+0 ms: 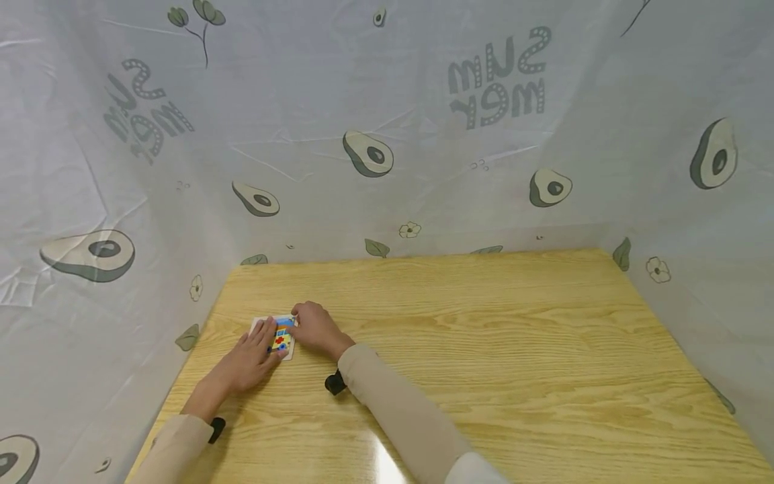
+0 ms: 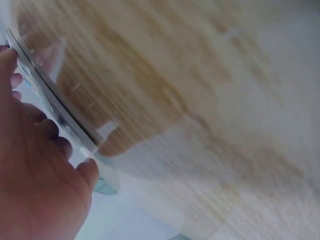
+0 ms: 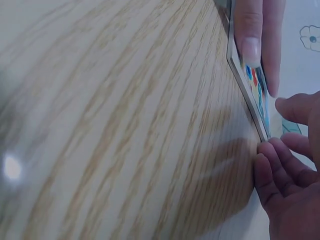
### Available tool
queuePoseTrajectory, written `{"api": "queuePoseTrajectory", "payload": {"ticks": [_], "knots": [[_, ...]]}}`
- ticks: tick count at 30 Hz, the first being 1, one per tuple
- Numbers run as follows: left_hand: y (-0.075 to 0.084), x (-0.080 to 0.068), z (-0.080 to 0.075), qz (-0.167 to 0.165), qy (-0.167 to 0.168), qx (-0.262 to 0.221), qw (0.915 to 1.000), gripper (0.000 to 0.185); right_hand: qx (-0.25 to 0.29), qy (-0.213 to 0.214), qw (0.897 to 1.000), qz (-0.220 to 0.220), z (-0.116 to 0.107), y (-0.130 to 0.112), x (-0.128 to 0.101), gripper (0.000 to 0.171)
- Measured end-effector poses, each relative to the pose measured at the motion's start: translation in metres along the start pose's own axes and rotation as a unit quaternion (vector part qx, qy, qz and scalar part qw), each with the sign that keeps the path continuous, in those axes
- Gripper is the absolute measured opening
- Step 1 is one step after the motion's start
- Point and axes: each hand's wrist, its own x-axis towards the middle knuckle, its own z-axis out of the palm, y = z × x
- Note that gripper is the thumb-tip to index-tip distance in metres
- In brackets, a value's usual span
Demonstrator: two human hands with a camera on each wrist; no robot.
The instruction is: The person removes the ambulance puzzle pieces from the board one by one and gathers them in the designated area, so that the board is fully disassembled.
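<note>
Picture board (image 1: 281, 339): flat, picture up, on the table's (image 1: 514, 336) left part.
Left hand (image 1: 246, 360): fingers extended across it.
Right hand (image 1: 318, 329): at its far right corner; grip unclear.
Progress: we judge handling unfinished; remainder not shown.

Bright picture board (image 1: 283, 335), apparently flat

Fingers (image 1: 263, 343) crowd board (image 1: 280, 339); room over tabletop (image 1: 514, 349) right of right forearm (image 1: 399, 410); curtain (image 1: 314, 87) bars far edge.
</note>
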Motion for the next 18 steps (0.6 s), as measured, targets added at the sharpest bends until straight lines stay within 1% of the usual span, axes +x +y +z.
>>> {"api": "queuePoseTrajectory", "payload": {"ticks": [3, 6, 14, 18], "knots": [[0.0002, -0.0005, 0.0002, 0.007, 0.007, 0.006, 0.9999, 0.075, -0.023, 0.002, 1.0, 0.012, 0.0042, -0.003, 0.0018, 0.04], [0.0004, -0.0008, 0.0011, 0.006, 0.006, 0.011, 0.9999, 0.074, -0.038, 0.004, 0.999, 0.018, 0.007, -0.0056, 0.0027, 0.04], [-0.0009, -0.0022, 0.0013, -0.002, -0.01, 0.015, 0.9998, 0.075, -0.028, 0.003, 0.999, 0.03, 0.009, -0.0081, 0.002, 0.035], [-0.0013, 0.0009, 0.0005, 0.003, -0.003, 0.016, 0.9999, 0.075, -0.024, 0.007, 0.999, 0.037, 0.0087, -0.0085, 0.005, 0.029]]}}
